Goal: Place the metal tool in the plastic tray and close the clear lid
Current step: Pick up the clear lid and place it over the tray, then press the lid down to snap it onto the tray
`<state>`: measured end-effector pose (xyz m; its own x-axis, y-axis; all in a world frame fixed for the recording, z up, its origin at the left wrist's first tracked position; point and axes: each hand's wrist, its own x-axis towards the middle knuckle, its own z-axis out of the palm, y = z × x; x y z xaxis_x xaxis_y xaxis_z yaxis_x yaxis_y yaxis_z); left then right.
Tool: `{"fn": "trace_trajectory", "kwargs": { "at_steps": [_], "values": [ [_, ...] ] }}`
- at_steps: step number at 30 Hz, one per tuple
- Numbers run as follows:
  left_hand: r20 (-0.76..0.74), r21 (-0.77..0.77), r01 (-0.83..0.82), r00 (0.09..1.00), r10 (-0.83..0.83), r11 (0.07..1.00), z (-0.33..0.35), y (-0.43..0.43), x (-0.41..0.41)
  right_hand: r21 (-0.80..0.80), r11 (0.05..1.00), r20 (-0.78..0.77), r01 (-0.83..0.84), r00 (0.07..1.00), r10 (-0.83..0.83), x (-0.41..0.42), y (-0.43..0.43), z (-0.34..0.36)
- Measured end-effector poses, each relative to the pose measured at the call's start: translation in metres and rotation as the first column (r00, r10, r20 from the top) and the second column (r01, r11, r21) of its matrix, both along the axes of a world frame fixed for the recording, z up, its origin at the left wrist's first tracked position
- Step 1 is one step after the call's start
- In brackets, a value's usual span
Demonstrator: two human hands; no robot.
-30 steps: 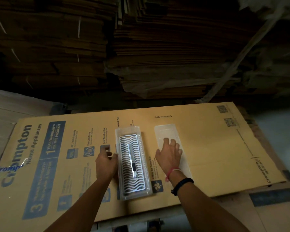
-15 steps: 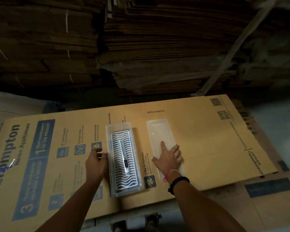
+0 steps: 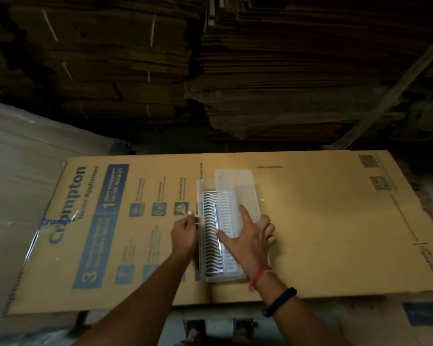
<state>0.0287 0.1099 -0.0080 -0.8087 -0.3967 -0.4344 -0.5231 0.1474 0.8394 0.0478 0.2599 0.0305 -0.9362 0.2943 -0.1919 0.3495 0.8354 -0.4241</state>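
Observation:
A clear plastic tray (image 3: 201, 275) with a wavy-patterned insert lies on a flattened cardboard box. A slim metal tool (image 3: 216, 221) rests lengthwise in the middle of the tray. My right hand (image 3: 248, 242) grips the clear lid (image 3: 238, 191), which is tilted over the tray's right half and sticks out past its far end. My left hand (image 3: 185, 232) presses against the tray's left rim, fingers curled on its edge.
The flattened printed cardboard box (image 3: 323, 233) serves as the work surface. Tall stacks of folded cardboard (image 3: 260, 71) stand behind it. A plastic-wrapped pile (image 3: 23, 158) sits at the left. Another cardboard sheet (image 3: 385, 320) lies at the lower right.
My right hand has picked the lid up from the cardboard at the right and moved it left over the tray. My left hand stays at the tray's left edge.

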Motion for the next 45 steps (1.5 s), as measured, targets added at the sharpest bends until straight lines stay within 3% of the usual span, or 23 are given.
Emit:
{"fn": "trace_trajectory", "kwargs": {
  "at_steps": [12,19,24,28,33,45],
  "values": [
    [0.03,0.203,-0.027,0.999,0.021,0.979,-0.002,-0.009,0.0,0.034,0.997,0.058,-0.064,0.996,0.062,0.015,-0.051,-0.027],
    [0.068,0.224,-0.023,0.998,0.008,0.974,-0.008,-0.009,-0.002,0.049,0.994,0.069,-0.097,0.993,0.094,0.015,-0.051,-0.031],
    [0.033,0.115,0.032,0.999,-0.036,0.993,-0.012,-0.003,-0.005,-0.183,0.982,-0.086,-0.036,0.996,0.02,0.018,-0.027,-0.038],
    [-0.006,-0.08,0.114,0.993,-0.114,0.99,-0.012,0.013,0.005,-0.256,0.962,-0.051,0.098,0.992,-0.115,0.029,-0.009,-0.048],
    [0.018,-0.335,0.106,0.994,-0.107,0.936,-0.025,0.027,0.023,-0.249,0.965,-0.031,0.082,0.995,-0.093,0.032,-0.006,-0.054],
    [-0.039,-0.44,0.082,0.993,-0.111,0.894,-0.027,0.029,0.014,-0.386,0.917,-0.004,0.103,0.994,-0.114,0.01,0.001,-0.061]
  ]
}}
